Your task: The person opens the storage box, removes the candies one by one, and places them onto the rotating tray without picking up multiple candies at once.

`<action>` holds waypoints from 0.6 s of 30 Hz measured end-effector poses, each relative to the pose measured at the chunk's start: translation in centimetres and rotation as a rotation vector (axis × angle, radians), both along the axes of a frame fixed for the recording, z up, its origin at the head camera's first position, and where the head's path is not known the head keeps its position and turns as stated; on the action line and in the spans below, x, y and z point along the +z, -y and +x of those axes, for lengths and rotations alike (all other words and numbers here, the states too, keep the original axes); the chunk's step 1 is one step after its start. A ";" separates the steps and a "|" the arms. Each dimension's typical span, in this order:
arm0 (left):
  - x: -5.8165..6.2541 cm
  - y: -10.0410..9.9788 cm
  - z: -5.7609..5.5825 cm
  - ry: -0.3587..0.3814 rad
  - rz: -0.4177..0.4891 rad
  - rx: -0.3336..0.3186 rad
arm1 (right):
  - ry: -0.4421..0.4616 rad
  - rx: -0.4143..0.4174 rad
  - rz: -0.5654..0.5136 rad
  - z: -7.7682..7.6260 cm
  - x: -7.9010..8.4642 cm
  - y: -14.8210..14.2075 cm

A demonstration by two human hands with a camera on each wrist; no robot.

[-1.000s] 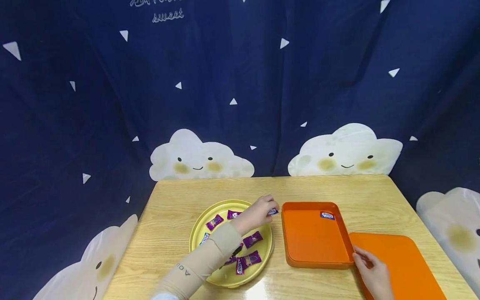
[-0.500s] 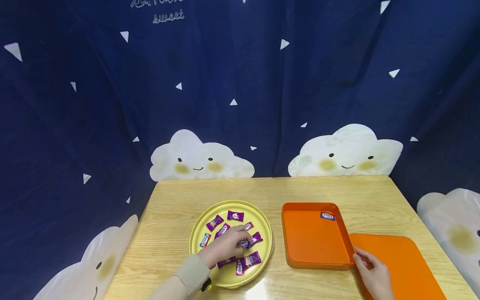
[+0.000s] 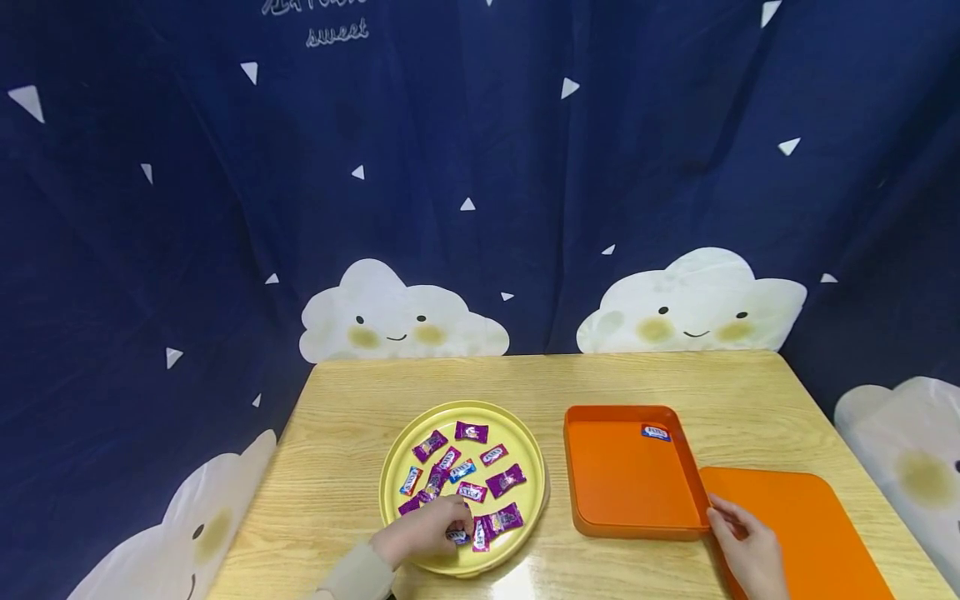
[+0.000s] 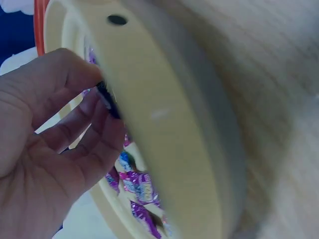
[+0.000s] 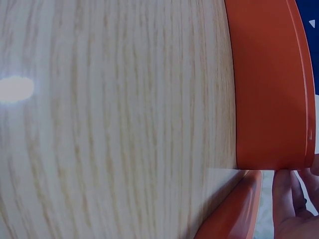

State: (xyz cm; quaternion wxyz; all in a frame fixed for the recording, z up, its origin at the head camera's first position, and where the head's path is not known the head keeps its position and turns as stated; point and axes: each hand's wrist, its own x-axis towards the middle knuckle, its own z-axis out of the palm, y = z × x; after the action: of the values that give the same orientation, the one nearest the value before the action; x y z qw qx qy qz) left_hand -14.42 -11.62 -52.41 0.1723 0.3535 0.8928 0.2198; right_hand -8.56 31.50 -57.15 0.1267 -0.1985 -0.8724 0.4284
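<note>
My left hand (image 3: 427,527) is low over the front of a round yellow tray (image 3: 534,533), pinching a blue-wrapped candy (image 3: 457,537) between thumb and fingers. In the left wrist view that candy (image 4: 108,100) shows only as a dark wrapper at the fingertips, just inside the tray's wall (image 4: 164,124). Several purple-wrapped candies (image 3: 506,481) and smaller pink or blue ones (image 3: 462,471) lie around the hand. On the right, my right hand (image 3: 750,550) grips the near right corner of a shallow orange box (image 3: 637,530). One blue-and-white candy (image 3: 656,432) lies at the box's far right.
A flat orange lid (image 3: 810,533) lies right of the box, partly behind my right hand. Both containers stand on a light wooden table (image 3: 337,417). A dark blue curtain (image 3: 420,150) with clouds and triangles hangs behind the table.
From beside the box's left wall, my left hand has come back over the tray, then nearer its front edge, a blue-wrapped candy at its fingers throughout. My right hand stays at the box corner.
</note>
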 end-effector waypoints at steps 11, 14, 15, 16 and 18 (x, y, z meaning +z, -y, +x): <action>-0.8 0.0 1.0 0.040 -0.034 0.011 | 0.025 -0.004 -0.013 0.0 0.0 0.0; -1.0 -0.2 1.2 0.025 -0.044 0.009 | 0.034 -0.008 -0.015 0.0 0.0 0.1; -1.1 -0.2 1.2 0.013 -0.048 0.005 | 0.032 -0.008 -0.017 0.0 0.0 0.1; -1.1 -0.3 1.3 0.005 -0.048 0.003 | 0.032 -0.009 -0.019 0.0 0.0 0.1; -1.2 -0.3 1.4 -0.012 -0.053 0.003 | 0.026 -0.009 -0.019 0.0 0.0 0.1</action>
State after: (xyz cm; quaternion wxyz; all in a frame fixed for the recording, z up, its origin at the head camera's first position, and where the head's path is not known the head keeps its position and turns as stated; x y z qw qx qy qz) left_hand -13.01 -11.27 -53.61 0.1760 0.3486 0.8998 0.1943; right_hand -8.56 31.39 -57.16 0.1156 -0.2092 -0.8688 0.4335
